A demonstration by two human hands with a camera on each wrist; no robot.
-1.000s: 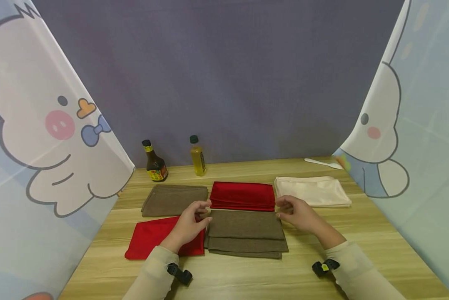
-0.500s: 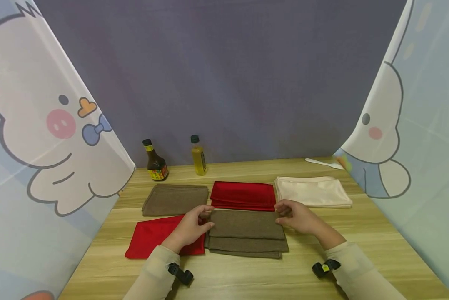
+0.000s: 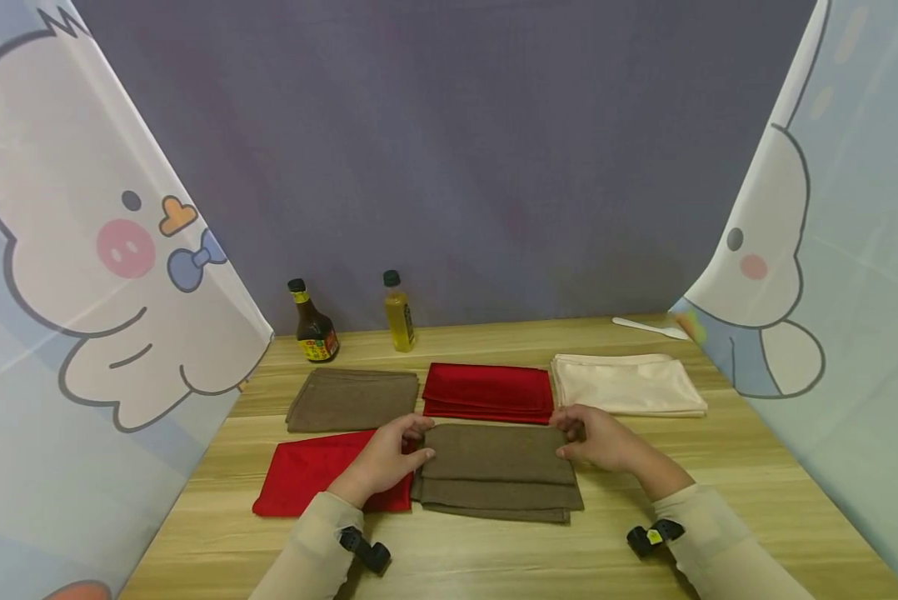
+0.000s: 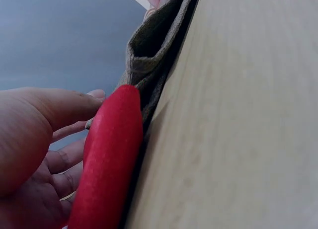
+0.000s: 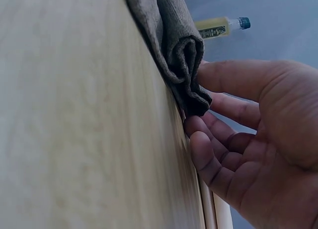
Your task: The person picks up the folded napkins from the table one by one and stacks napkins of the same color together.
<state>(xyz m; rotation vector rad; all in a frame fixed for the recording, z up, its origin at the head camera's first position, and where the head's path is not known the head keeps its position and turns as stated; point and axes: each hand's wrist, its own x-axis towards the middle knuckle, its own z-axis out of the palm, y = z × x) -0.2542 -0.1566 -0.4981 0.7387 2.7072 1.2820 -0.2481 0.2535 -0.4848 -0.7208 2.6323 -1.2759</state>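
Note:
In the head view, a folded brown cloth napkin (image 3: 497, 467) lies in the middle of the table, its layers stepped toward the near edge. My left hand (image 3: 384, 461) is at its far left corner, fingers bent over the edge and thumb on top. At the far right corner my right hand (image 3: 602, 439) curls its fingers and thumb about the cloth. The right wrist view shows the thumb against the brown napkin's folded end (image 5: 186, 60) and the fingers beside it. A red napkin (image 4: 112, 154) partly hides the left fingertips in the left wrist view; their exact contact is unclear.
Beyond the brown napkin lie a second red napkin (image 3: 486, 390) and a cream napkin (image 3: 629, 385). Another brown napkin (image 3: 353, 400) is at the left. A dark sauce bottle (image 3: 316, 327), an oil bottle (image 3: 400, 315) and a white plastic utensil (image 3: 650, 327) lie or stand at the back.
Both hands have come down onto the far corners of the middle brown napkin. That napkin has shifted slightly toward the near edge of the table; the other cloths stay in place.

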